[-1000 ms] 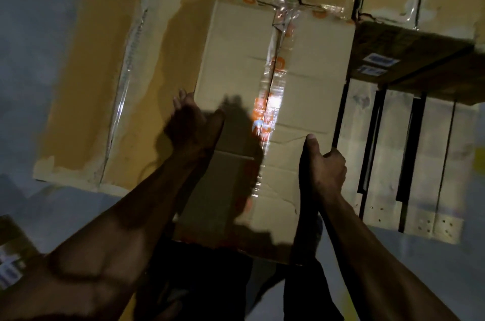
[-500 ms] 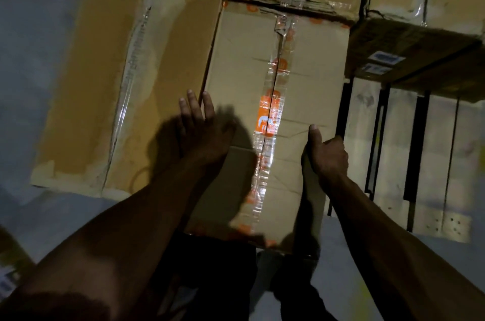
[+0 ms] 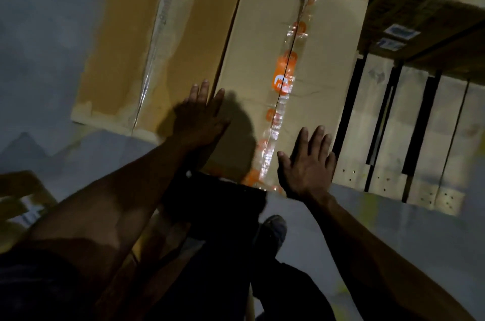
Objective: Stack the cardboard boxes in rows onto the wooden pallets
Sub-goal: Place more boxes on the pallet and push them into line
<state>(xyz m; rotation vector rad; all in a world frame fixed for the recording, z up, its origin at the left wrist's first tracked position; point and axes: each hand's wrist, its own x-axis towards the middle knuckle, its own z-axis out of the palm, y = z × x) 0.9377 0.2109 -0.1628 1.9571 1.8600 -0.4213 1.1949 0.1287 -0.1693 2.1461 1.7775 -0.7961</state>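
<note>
Cardboard box (image 3: 286,76) with orange tape now sits on the wooden pallet (image 3: 393,136) tight beside its neighbour box (image 3: 157,39), left hand (image 3: 199,118) and right hand (image 3: 307,165) having dropped their grip, fingers flat on top, so placement looks done.

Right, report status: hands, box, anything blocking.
Both hands open, left hand and right hand flat on the taped box. Box lies on the pallet, tight against the box beside it. Nothing blocking.
</note>
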